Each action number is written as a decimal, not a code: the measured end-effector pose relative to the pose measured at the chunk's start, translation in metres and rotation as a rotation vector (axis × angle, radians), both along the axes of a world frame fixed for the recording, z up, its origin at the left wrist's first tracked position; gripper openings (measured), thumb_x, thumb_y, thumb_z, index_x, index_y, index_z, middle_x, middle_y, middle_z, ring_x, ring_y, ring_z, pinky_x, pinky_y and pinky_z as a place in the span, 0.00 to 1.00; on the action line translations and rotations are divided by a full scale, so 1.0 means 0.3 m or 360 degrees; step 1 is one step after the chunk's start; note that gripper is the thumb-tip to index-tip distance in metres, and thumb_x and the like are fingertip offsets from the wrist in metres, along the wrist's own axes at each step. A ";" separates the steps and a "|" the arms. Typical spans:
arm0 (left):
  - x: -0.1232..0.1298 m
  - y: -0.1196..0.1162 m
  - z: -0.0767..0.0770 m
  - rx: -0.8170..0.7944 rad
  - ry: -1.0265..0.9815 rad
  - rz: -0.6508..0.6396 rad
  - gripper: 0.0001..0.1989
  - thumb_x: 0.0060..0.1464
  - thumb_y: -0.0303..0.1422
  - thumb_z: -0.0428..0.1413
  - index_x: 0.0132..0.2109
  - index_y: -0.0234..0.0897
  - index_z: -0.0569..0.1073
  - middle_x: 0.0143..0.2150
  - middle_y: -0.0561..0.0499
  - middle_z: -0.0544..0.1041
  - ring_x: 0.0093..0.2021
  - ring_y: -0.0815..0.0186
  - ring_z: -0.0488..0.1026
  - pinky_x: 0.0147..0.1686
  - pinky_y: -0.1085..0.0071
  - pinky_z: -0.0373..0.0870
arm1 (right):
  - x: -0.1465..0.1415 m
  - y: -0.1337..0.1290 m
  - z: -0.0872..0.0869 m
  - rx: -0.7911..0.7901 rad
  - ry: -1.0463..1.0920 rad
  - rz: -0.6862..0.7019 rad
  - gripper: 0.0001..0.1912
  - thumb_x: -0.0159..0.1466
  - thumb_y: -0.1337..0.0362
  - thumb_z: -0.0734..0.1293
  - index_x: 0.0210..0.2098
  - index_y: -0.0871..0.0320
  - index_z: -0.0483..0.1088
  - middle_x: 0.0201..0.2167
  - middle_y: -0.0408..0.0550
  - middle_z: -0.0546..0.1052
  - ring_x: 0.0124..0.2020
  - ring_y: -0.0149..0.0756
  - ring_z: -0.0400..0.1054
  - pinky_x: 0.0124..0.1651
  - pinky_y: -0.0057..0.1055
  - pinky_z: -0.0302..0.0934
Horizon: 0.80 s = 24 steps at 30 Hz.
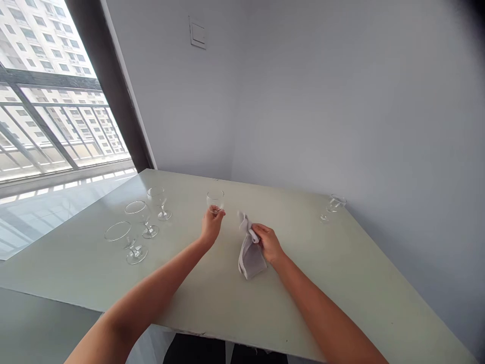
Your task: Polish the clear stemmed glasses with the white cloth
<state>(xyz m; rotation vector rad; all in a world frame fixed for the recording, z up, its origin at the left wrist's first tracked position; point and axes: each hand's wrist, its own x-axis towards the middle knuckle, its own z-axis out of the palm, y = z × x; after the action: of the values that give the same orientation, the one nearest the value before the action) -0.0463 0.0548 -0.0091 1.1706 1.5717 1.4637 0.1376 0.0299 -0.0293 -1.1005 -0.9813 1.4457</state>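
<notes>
My left hand (pixel 212 226) is closed on the lower part of a clear stemmed glass (pixel 215 197), which is upright over the middle of the table. To its right, my right hand (pixel 268 241) grips a light grey cloth (pixel 252 260) that hangs down from the fingers. The cloth and the held glass are apart. Three more stemmed glasses stand in a row on the left: a near one (pixel 131 242), a middle one (pixel 143 217) and a far one (pixel 161 202). Another glass (pixel 333 206) stands alone at the right, close to the wall.
The pale table (pixel 303 313) fills the lower view, with its front edge close to my body. Grey walls with a light switch (pixel 198 34) rise behind it. At the left is a large window (pixel 56 91) with railings outside.
</notes>
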 end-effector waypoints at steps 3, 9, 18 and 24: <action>0.038 -0.066 0.005 -0.0055 -0.0049 -0.0227 0.10 0.48 0.40 0.51 0.31 0.38 0.63 0.21 0.57 0.64 0.19 0.73 0.59 0.20 0.76 0.54 | 0.028 0.020 0.010 -0.0116 0.0449 -0.0215 0.11 0.46 0.58 0.71 0.25 0.57 0.70 0.16 0.36 0.66 0.18 0.26 0.56 0.21 0.25 0.50; 0.120 -0.128 0.014 0.0012 -0.0077 -0.0588 0.13 0.47 0.43 0.53 0.32 0.37 0.66 0.29 0.53 0.71 0.24 0.73 0.62 0.24 0.76 0.58 | 0.003 0.010 0.020 -0.0147 0.0701 -0.0225 0.09 0.46 0.61 0.71 0.24 0.57 0.69 0.18 0.38 0.68 0.19 0.28 0.59 0.23 0.26 0.57; 0.136 -0.136 0.014 -0.0040 -0.0210 -0.0459 0.14 0.42 0.39 0.57 0.26 0.37 0.61 0.20 0.59 0.63 0.21 0.74 0.60 0.23 0.76 0.57 | -0.046 -0.116 0.100 0.0348 0.0104 0.0316 0.25 0.57 0.44 0.59 0.38 0.57 0.72 0.28 0.46 0.72 0.29 0.34 0.64 0.29 0.29 0.59; 0.132 -0.150 0.034 0.0067 -0.0005 -0.0598 0.09 0.43 0.35 0.56 0.27 0.37 0.63 0.23 0.56 0.68 0.25 0.72 0.65 0.26 0.76 0.60 | -0.053 -0.111 0.068 0.0396 -0.0239 0.0163 0.18 0.50 0.51 0.69 0.35 0.57 0.72 0.30 0.45 0.74 0.34 0.38 0.66 0.38 0.32 0.59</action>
<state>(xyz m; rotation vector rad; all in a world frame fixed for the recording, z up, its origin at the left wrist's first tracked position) -0.0067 0.0099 0.0012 1.3986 1.2395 1.2522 0.1217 -0.0034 -0.0089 -0.9974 -1.3032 1.2937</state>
